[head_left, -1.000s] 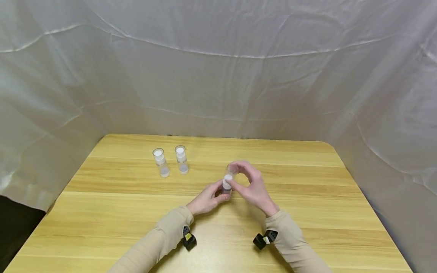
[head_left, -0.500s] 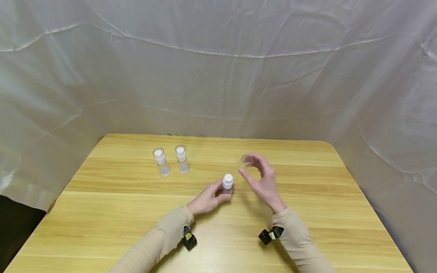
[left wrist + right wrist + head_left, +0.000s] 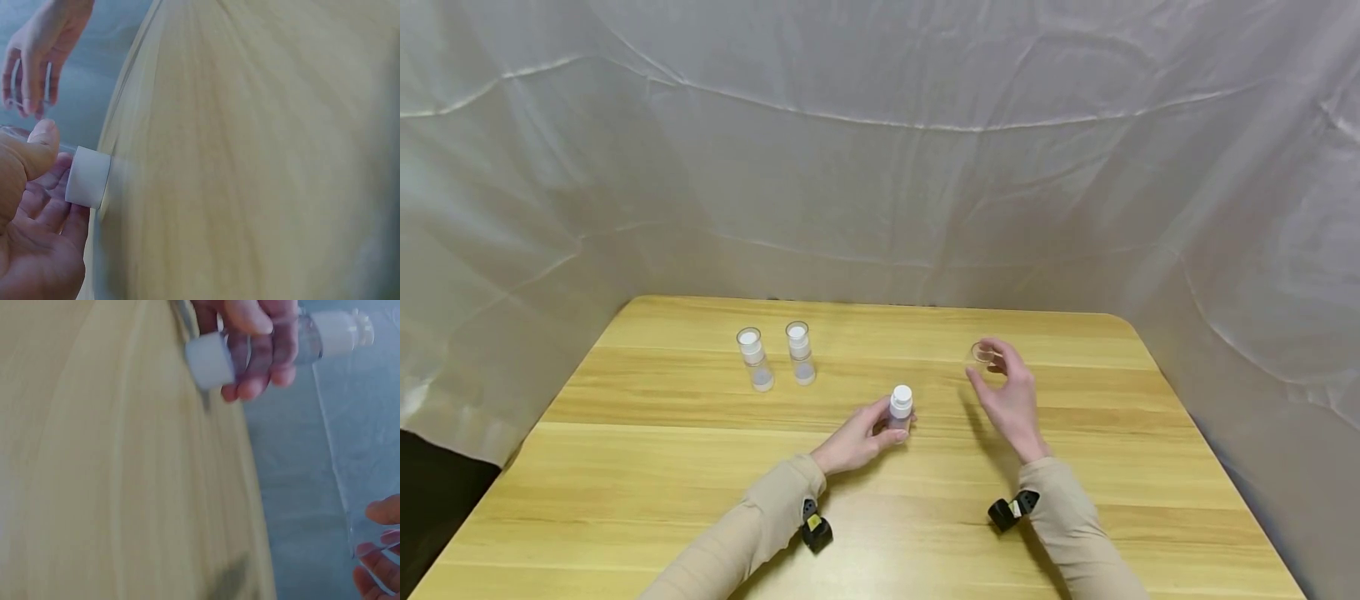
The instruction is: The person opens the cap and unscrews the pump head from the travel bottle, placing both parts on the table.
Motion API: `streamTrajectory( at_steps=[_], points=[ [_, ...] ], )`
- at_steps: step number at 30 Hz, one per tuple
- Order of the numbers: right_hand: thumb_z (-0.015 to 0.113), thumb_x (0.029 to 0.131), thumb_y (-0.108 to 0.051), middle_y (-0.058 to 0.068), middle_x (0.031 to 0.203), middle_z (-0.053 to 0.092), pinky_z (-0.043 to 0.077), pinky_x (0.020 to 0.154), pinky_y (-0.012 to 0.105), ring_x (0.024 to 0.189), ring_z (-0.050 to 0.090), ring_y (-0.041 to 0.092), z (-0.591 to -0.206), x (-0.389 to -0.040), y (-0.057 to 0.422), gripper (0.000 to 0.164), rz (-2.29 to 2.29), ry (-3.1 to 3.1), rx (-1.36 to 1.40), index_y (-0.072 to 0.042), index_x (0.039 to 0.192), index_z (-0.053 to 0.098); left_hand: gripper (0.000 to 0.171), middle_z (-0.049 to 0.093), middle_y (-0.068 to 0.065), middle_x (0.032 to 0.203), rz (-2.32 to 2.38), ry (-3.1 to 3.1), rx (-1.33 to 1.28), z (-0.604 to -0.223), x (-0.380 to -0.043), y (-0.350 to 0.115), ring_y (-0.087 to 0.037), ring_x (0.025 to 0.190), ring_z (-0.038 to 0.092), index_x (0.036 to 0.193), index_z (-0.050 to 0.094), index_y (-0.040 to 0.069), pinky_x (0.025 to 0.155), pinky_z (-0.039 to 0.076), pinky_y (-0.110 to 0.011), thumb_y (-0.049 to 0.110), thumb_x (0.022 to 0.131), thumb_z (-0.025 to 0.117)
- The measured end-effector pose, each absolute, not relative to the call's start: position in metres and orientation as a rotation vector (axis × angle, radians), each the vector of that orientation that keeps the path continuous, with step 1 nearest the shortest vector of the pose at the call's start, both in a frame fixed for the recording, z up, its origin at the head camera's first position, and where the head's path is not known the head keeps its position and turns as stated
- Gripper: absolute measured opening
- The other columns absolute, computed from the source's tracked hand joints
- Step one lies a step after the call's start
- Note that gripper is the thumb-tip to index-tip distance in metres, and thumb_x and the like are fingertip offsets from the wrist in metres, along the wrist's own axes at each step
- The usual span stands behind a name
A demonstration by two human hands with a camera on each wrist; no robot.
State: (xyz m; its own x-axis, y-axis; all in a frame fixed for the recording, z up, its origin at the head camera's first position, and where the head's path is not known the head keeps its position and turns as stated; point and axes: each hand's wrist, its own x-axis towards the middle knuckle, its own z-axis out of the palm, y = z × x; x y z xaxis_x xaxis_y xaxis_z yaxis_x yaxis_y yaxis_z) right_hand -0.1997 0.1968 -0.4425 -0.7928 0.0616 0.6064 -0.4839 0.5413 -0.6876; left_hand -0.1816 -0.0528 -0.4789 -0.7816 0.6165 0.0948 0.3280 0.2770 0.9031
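Observation:
My left hand point(image 3: 856, 439) grips a small clear pump bottle point(image 3: 901, 403) with a white top, its thumb and fingers curled round the body. In the right wrist view the bottle's white base point(image 3: 209, 360) and white pump collar point(image 3: 337, 331) both show, with no cover over the pump. My right hand point(image 3: 1013, 407) pinches a clear plastic cap point(image 3: 982, 353) between thumb and fingers, raised above the table to the right of the bottle. Two similar bottles, the left one point(image 3: 756, 358) and the right one point(image 3: 801, 352), stand upright with clear caps on, left of my hands.
The wooden table point(image 3: 700, 500) has a rounded far edge. Pale grey sheeting point(image 3: 880, 192) hangs behind it and along both sides. Each wrist carries a small black camera, the left camera point(image 3: 816, 529) and the right camera point(image 3: 1011, 511).
My right hand has pulled the clear cap off the pump bottle and carried it to the right. The left hand keeps holding the bottle in the same spot.

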Motion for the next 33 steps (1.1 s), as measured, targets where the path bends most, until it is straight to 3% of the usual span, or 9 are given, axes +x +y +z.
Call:
streamTrajectory(
  at_steps=[4, 7, 14, 33],
  points=[
    [0.078, 0.078, 0.010, 0.024, 0.117, 0.069, 0.060, 0.086, 0.048, 0.102, 0.070, 0.039, -0.448, -0.201, 0.205, 0.048, 1.193, -2.289, 0.274, 0.006, 0.122, 0.060, 0.040, 0.066, -0.017, 0.131, 1.507, 2.273, 0.860, -0.479, -0.182, -0.053, -0.034, 0.131, 0.057, 0.138, 0.050, -0.002, 0.120, 0.040, -0.051, 0.013, 0.101, 0.058],
    [0.076, 0.080, 0.009, 0.026, 0.122, 0.067, 0.059, 0.093, 0.052, 0.106, 0.068, 0.042, -0.450, -0.202, 0.210, 0.049, 1.197, -2.356, 0.219, 0.006, 0.125, 0.058, 0.039, 0.066, -0.017, 0.131, 1.511, 2.272, 0.857, -0.479, -0.182, -0.052, -0.034, 0.131, 0.057, 0.137, 0.051, -0.001, 0.120, 0.040, -0.050, 0.012, 0.101, 0.058],
    [0.074, 0.084, 0.005, 0.026, 0.128, 0.063, 0.056, 0.101, 0.052, 0.113, 0.066, 0.046, -0.453, -0.203, 0.220, 0.049, 1.210, -2.504, 0.047, 0.002, 0.128, 0.055, 0.037, 0.066, -0.020, 0.129, 1.530, 2.272, 0.892, -0.477, -0.181, -0.052, -0.034, 0.128, 0.059, 0.134, 0.052, -0.004, 0.117, 0.043, -0.050, 0.011, 0.101, 0.058],
    [0.071, 0.086, 0.002, 0.027, 0.129, 0.060, 0.055, 0.102, 0.053, 0.119, 0.064, 0.047, -0.461, -0.206, 0.229, 0.047, 1.156, -2.674, -0.041, 0.002, 0.129, 0.051, 0.038, 0.066, -0.018, 0.130, 1.522, 2.282, 0.889, -0.478, -0.180, -0.053, -0.035, 0.130, 0.058, 0.135, 0.052, -0.002, 0.119, 0.041, -0.051, 0.012, 0.101, 0.058]
  ],
)
